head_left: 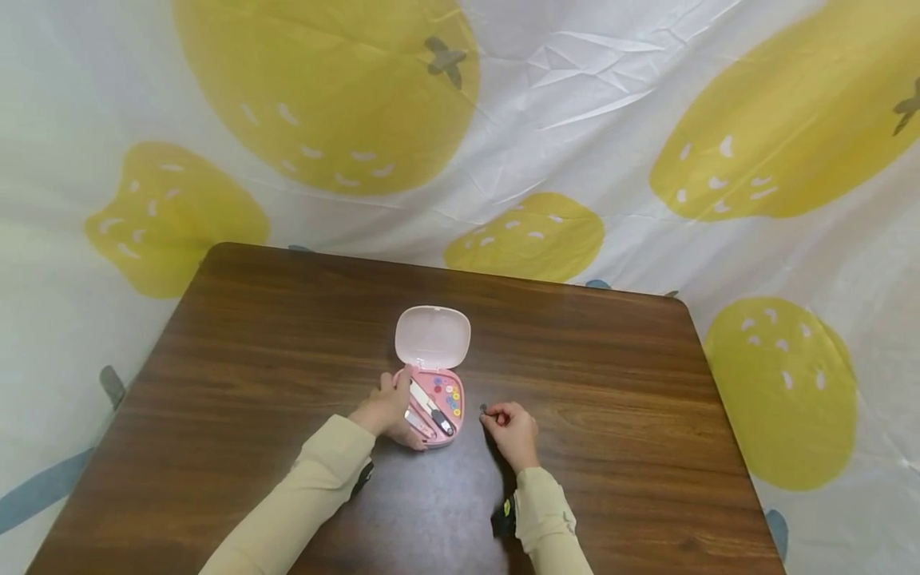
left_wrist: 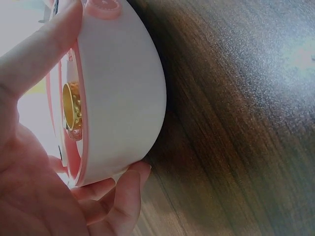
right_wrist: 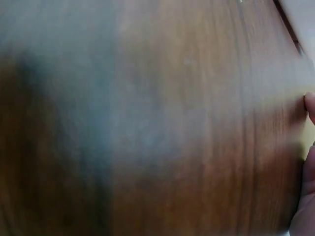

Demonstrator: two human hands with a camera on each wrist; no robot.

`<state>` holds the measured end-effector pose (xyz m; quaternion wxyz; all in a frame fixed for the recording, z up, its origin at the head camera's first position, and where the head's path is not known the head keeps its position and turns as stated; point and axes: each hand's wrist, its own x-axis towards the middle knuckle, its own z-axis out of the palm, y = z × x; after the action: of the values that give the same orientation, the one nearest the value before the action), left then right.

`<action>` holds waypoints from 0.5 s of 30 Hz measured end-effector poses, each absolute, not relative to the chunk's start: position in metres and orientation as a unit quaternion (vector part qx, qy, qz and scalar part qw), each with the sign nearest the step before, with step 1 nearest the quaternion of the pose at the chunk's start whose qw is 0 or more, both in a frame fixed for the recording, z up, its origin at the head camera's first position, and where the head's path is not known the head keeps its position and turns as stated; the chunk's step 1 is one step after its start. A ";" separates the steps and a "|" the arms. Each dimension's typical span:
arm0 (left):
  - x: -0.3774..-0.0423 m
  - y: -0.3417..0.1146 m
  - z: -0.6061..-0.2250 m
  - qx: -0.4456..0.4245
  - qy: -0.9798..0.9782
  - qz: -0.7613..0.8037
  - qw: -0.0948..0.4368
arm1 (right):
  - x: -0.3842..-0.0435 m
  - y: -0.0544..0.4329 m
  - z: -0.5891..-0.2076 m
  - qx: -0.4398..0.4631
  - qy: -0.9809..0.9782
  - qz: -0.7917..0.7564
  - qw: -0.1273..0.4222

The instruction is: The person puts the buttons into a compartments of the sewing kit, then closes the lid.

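A pink sewing box lies with its pale lid raised on the far side. My left hand grips the left side of the box; in the left wrist view the thumb lies along the rim, with other fingers curled under the white wall. Inside are colourful buttons, a long white-and-black tool and a gold thimble. To the right of the box, my right hand pinches a small dark round piece, its kind too small to tell. The right wrist view is blurred, with fingers at its edge.
The box stands around the middle of a dark wooden table with rounded far corners. Behind and beside the table hangs a white cloth printed with yellow fruit.
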<state>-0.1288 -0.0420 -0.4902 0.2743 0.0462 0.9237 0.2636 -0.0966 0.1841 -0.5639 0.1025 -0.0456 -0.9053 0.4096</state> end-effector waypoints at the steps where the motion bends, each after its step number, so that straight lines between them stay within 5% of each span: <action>1: -0.129 -0.042 -0.490 0.047 0.924 0.263 0.275 | -0.096 0.184 -0.564 -0.045 -0.906 0.408 0.104; 15: -0.130 -0.042 -0.490 0.046 0.923 0.255 0.286 | -0.100 0.183 -0.549 -0.075 -0.928 0.364 0.005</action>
<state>-0.1299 -0.0418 -0.4901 0.2859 0.0458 0.9227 0.2546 -0.1004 0.1827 -0.5490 0.0055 -0.0747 -0.9283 0.3643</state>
